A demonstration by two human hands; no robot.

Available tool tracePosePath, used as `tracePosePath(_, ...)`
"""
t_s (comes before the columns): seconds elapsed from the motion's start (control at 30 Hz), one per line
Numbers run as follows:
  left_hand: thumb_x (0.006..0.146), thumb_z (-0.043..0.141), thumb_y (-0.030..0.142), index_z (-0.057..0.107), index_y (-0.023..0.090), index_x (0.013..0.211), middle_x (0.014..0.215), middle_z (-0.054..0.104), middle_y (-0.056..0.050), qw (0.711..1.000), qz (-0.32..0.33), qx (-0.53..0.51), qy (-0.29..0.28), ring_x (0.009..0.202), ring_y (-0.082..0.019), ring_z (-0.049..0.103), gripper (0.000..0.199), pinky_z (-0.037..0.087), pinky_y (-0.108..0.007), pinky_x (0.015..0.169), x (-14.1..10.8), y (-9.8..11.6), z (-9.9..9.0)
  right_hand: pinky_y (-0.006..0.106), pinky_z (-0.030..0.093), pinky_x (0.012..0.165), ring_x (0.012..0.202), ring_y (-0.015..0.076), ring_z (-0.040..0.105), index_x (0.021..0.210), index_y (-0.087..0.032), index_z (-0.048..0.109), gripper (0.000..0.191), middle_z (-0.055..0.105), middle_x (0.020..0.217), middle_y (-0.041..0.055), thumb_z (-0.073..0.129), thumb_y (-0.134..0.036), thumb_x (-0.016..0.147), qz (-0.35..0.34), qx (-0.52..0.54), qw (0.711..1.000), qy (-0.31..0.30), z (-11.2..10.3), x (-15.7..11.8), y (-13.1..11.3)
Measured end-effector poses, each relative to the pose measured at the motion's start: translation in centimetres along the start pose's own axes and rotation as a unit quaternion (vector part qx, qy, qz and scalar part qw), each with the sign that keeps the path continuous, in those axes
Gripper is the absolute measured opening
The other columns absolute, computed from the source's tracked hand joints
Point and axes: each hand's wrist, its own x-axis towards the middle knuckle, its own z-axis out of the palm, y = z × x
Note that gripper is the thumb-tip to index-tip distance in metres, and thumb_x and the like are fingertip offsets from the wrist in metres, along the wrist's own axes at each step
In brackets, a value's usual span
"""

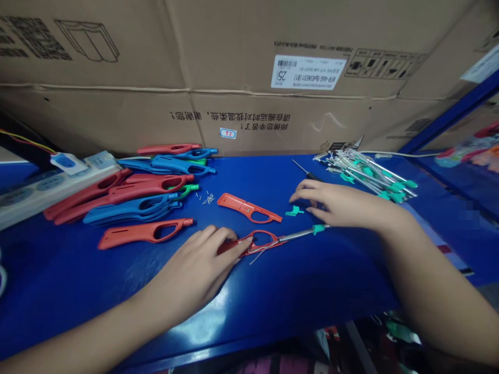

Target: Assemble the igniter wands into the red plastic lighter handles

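My left hand (212,257) is closed on a red lighter handle shell (265,239) lying on the table. A metal lighter tube (297,235) with a green piece near its far end extends from the shell's tip, and thin wires hang loose by the finger loop. My right hand (331,202) hovers to the right with bent fingers apart, holding nothing I can see. Just left of its fingertips lies a small green trigger (294,211). An orange-red shell half (249,208) rests beyond my left hand. Behind my right hand is a thin screwdriver (306,170), partly covered.
Stacked red and blue handle shells (128,208) lie at left beside a power strip (50,182). Small screws (208,198) are scattered near them. Several metal tubes with green pieces (374,174) are piled at right. A cardboard wall (234,67) stands behind the blue table (312,291).
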Motion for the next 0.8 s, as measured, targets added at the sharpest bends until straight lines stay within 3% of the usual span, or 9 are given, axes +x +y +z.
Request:
tracePosePath(0.17, 0.104, 0.04, 0.019, 0.057, 0.02, 0.14, 0.117, 0.06, -0.013, 1.0, 0.007, 0.003, 0.006, 0.095, -0.026, 0.054, 0.039, 0.054, -0.044, 0.078, -0.1, -0.2, 0.0, 0.031, 0.05, 0.078, 0.09, 0.0181, 0.065, 0.122, -0.028, 0.064, 0.038, 0.059, 0.127, 0.0058, 0.053, -0.014, 0.089, -0.002, 0.02, 1.0, -0.012, 0.1, 0.1, -1.0)
tracePosePath(0.37, 0.104, 0.04, 0.02, 0.057, 0.02, 0.14, 0.118, 0.06, -0.013, 1.0, 0.01, 0.003, 0.017, 0.095, -0.026, 0.054, 0.039, 0.053, -0.044, 0.079, -0.1, -0.4, 0.2, 0.028, 0.042, 0.064, 0.073, 0.014, 0.059, 0.1, -0.02, 0.064, 0.011, 0.061, 0.113, 0.0055, 0.055, -0.025, 0.096, 0.021, -0.014, 1.0, -0.013, 0.7, 0.9, -2.8)
tracePosePath(0.6, 0.104, 0.041, 0.02, 0.056, 0.023, 0.141, 0.118, 0.06, -0.012, 1.0, 0.016, 0.004, 0.022, 0.095, -0.025, 0.055, 0.04, 0.053, -0.042, 0.078, 0.0, -0.6, 0.3, 0.027, 0.041, 0.068, 0.079, 0.0158, 0.059, 0.093, -0.018, 0.063, 0.006, 0.066, 0.096, 0.0051, 0.059, -0.022, 0.094, 0.035, 0.027, 0.996, 0.083, 0.5, 1.4, -2.6)
tracePosePath(0.8, 0.104, 0.04, 0.02, 0.056, 0.025, 0.142, 0.119, 0.061, -0.012, 1.0, 0.01, -0.003, 0.018, 0.096, -0.026, 0.055, 0.041, 0.052, -0.042, 0.079, -0.2, -0.6, 0.2, 0.027, 0.044, 0.069, 0.076, 0.0159, 0.065, 0.091, -0.018, 0.066, 0.007, 0.073, 0.086, 0.0036, 0.062, -0.024, 0.091, 0.087, 0.074, 0.989, 0.093, 0.0, 1.2, -2.0)
